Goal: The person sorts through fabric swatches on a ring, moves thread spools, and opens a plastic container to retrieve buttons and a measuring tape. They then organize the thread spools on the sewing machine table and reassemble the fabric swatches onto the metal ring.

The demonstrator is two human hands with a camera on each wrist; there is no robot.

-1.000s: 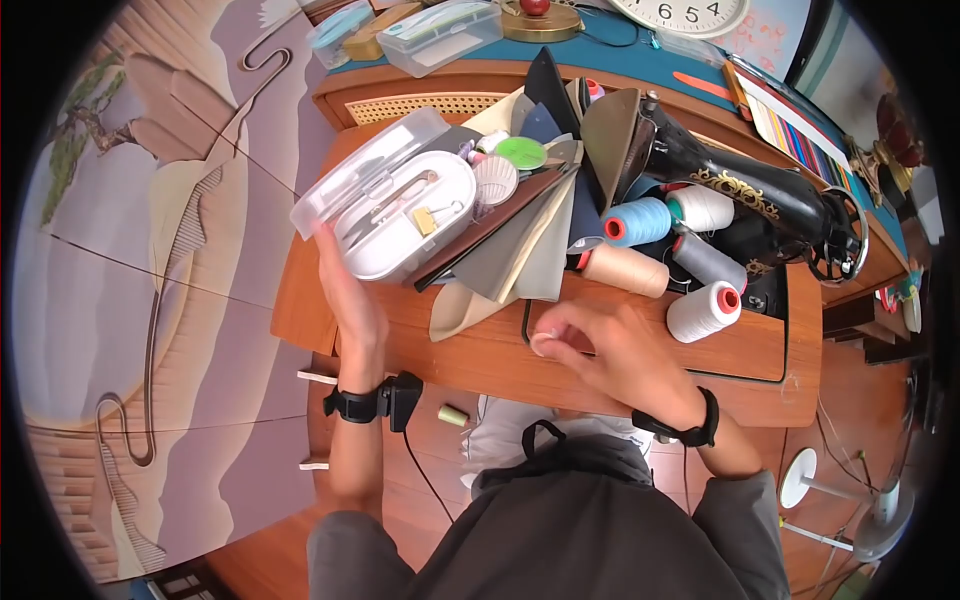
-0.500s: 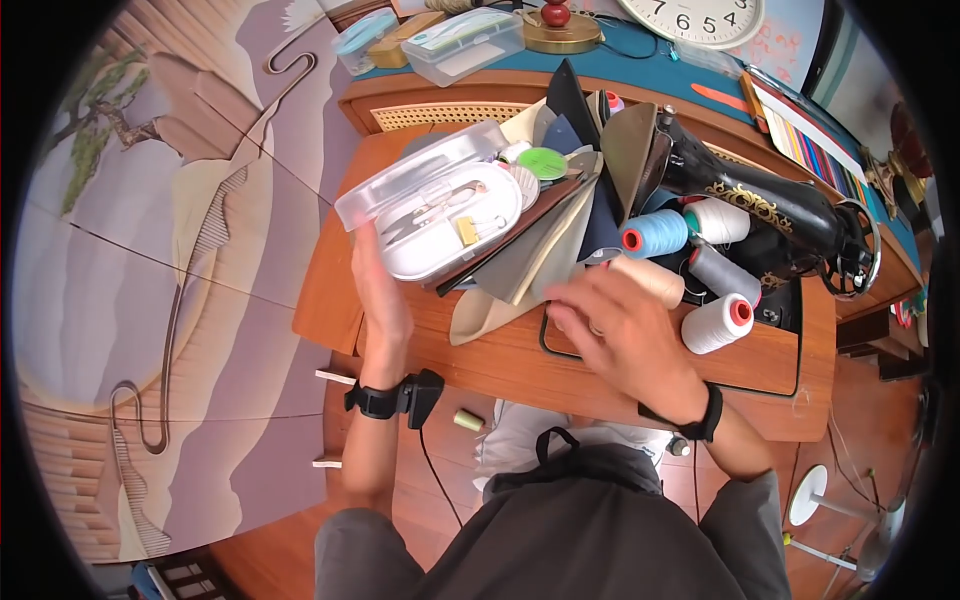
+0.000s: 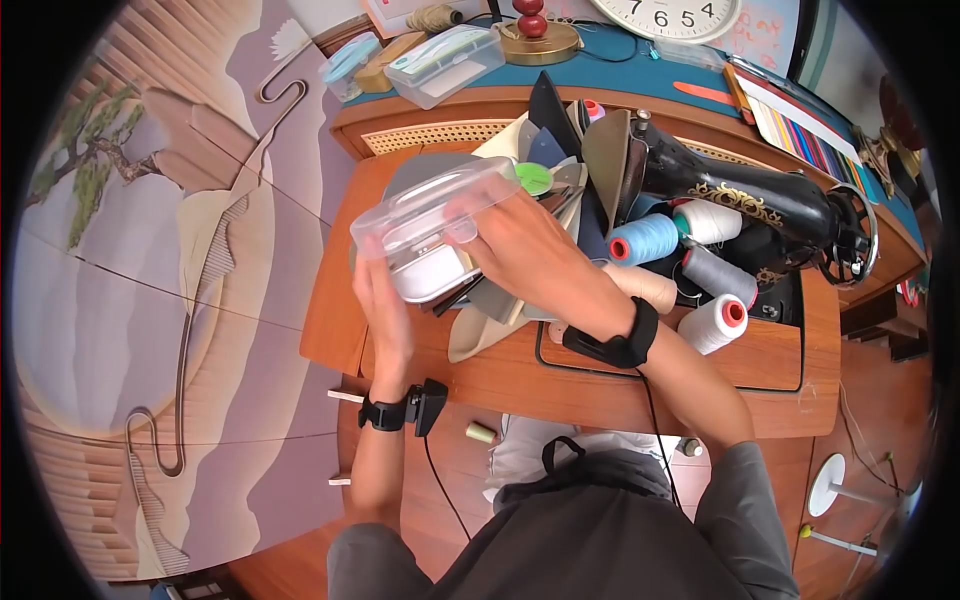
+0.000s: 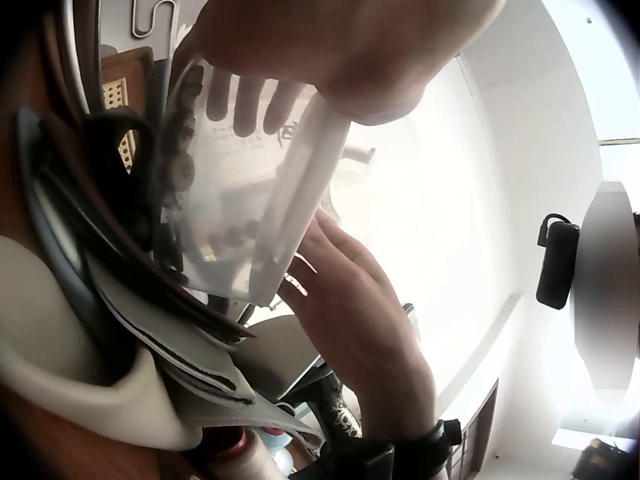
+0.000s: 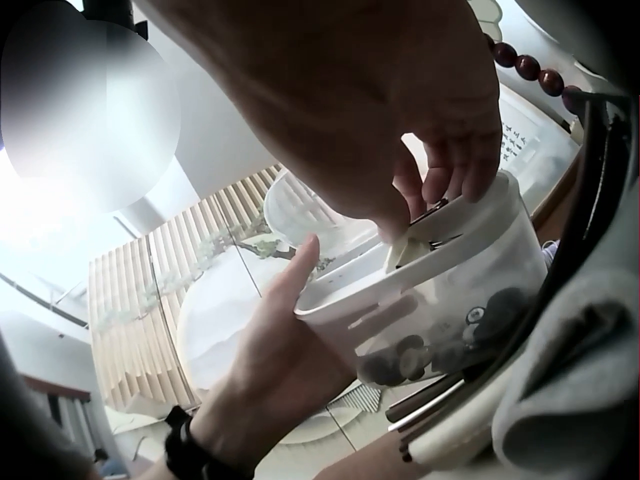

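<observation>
A translucent box with its hinged lid raised is tilted above the left of the wooden table. My left hand grips its near left end, the thumb at the rim in the right wrist view. My right hand is over the white inner tray, partly behind the clear lid. In the right wrist view its bent fingers reach in beside thin metal tools and a pale yellowish piece; whether they pinch anything is hidden. Dark round pieces show through the box wall.
Leather and fabric pieces lie beside the box. Thread spools stand and lie before a black sewing machine. A blue-green desk behind holds a clear case and a clock. A folding screen is at left.
My right hand has moved left and up from the table's front to the box. The lid appears lower over the tray. My left hand stays at the box's end.
</observation>
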